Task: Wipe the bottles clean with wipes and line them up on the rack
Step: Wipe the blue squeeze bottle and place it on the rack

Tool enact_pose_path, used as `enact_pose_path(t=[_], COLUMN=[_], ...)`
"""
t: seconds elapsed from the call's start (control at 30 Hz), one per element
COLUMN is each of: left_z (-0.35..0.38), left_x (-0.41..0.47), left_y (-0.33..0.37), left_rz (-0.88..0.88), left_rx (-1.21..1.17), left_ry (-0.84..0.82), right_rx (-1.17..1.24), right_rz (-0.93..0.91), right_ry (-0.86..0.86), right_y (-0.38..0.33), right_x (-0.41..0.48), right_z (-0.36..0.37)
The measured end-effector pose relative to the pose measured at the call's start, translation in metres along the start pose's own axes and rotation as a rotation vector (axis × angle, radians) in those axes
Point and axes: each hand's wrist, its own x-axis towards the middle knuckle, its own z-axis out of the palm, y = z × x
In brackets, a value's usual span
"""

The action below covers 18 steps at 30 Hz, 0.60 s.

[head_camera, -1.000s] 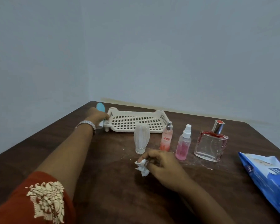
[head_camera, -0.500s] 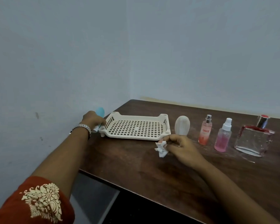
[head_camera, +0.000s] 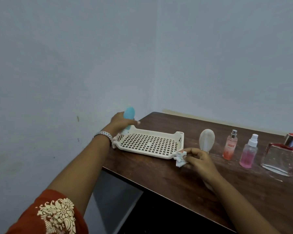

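The brown table's (head_camera: 167,176) left edge lies close beside the cream rack (head_camera: 147,144) at mid-frame, so a clumsy set-down might shove it off. The outstretched left hand (head_camera: 121,123) curls round the blue bottle (head_camera: 129,113) at the rack's upper-left corner; the right hand (head_camera: 199,160) pinches a crumpled wipe (head_camera: 179,158) by its lower-right corner.

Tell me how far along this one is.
Done: nothing stands free in the rack yet. In hand: left hand holds the blue bottle at the rack's far left corner; right hand pinches a crumpled wipe. Left: white bottle, labelled spray, pink spray and square bottle stand on the table.
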Motion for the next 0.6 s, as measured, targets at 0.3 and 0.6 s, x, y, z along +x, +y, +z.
enact_pose_path(t=[0.3, 0.6], left_z=[0.003, -0.007], left_x=[0.009, 0.018], left_y=[-0.026, -0.035], left_rz=[-0.071, -0.037], left_rx=[0.064, 0.207], left_ry=[-0.105, -0.191], right_rx=[0.037, 0.06], right_rz=[0.009, -0.009], right_ry=[-0.013, -0.072], right_y=[0.005, 0.01], right_x=[0.003, 0.004], right_z=[-0.001, 0.003])
